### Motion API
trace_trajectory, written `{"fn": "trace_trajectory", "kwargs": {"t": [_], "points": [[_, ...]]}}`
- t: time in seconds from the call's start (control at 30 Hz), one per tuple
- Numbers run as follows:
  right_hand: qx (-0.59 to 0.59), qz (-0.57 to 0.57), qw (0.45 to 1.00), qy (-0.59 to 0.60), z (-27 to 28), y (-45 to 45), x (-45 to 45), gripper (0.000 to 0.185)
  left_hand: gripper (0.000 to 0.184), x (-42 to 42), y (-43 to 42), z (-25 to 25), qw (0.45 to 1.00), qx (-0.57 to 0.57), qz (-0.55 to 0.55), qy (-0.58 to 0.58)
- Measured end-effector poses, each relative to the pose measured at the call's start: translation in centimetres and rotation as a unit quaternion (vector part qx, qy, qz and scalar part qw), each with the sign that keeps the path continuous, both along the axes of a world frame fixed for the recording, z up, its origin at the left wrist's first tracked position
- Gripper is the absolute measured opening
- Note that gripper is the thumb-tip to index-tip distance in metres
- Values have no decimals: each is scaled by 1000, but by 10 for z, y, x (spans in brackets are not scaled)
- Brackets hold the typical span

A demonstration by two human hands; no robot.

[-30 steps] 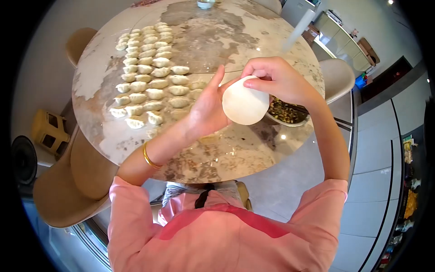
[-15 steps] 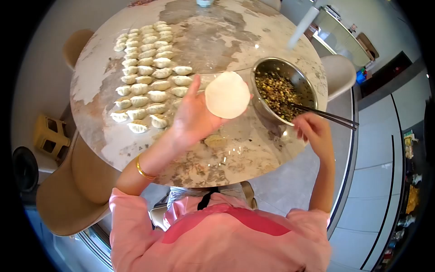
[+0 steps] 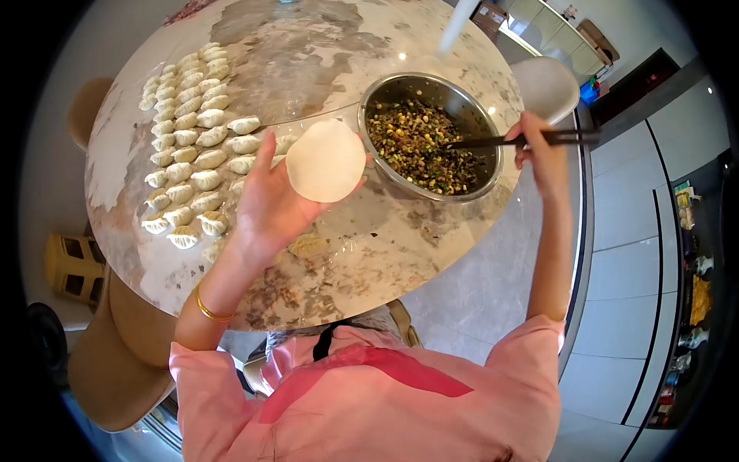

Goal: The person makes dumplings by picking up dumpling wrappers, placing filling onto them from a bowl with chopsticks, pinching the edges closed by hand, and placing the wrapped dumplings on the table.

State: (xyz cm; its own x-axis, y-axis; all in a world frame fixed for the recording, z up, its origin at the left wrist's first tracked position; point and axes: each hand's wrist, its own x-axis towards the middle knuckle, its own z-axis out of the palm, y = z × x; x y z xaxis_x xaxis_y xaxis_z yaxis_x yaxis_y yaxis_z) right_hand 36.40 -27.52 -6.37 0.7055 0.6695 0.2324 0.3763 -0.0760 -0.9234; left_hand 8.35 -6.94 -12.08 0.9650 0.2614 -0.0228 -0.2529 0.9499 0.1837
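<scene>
A round white dumpling wrapper [image 3: 326, 160] lies across the fingers of my left hand [image 3: 265, 202], which holds it up over the table with the thumb raised beside it. My right hand [image 3: 542, 154] grips a pair of dark chopsticks [image 3: 493, 142], their tips in the chopped filling [image 3: 416, 142]. That filling sits in a steel bowl [image 3: 494, 173] just left of my right hand. Rows of folded dumplings [image 3: 185, 154] stand on the table to the left of my left hand, some of them partly hidden behind it.
The round marble-patterned table [image 3: 339, 289] curves around in front of me. Beige chairs stand at its edge, one at the lower left [image 3: 119, 369] and a pale one at the far right [image 3: 546, 85]. A yellow stool [image 3: 73, 266] is on the floor at the left.
My right hand has closed around the chopsticks and lifted their handle ends, which rested on the bowl rim before. My left hand still holds the wrapper. The whole view has shifted.
</scene>
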Motion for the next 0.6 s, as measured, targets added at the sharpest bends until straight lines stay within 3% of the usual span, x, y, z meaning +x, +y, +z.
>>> {"fn": "trace_trajectory", "kwargs": {"t": [0.13, 0.2, 0.4, 0.53, 0.6], "points": [[-33, 32, 996, -76, 62, -11, -4, 37, 71, 0, 1, 4, 999, -6, 19, 26], [-18, 20, 998, -57, 73, -19, -10, 36, 70, 0, 2, 2, 999, 14, 35, 26], [-59, -24, 998, -17, 43, -47, 6, 37, 70, 3, 5, -7, 999, -25, 25, 40], [29, -65, 997, 39, 6, -49, 17, 45, 73, 1, 7, -12, 999, 21, 18, 24], [35, -79, 995, 50, -10, -51, 21, 47, 71, 0, 8, -9, 998, -49, 21, 31]]}}
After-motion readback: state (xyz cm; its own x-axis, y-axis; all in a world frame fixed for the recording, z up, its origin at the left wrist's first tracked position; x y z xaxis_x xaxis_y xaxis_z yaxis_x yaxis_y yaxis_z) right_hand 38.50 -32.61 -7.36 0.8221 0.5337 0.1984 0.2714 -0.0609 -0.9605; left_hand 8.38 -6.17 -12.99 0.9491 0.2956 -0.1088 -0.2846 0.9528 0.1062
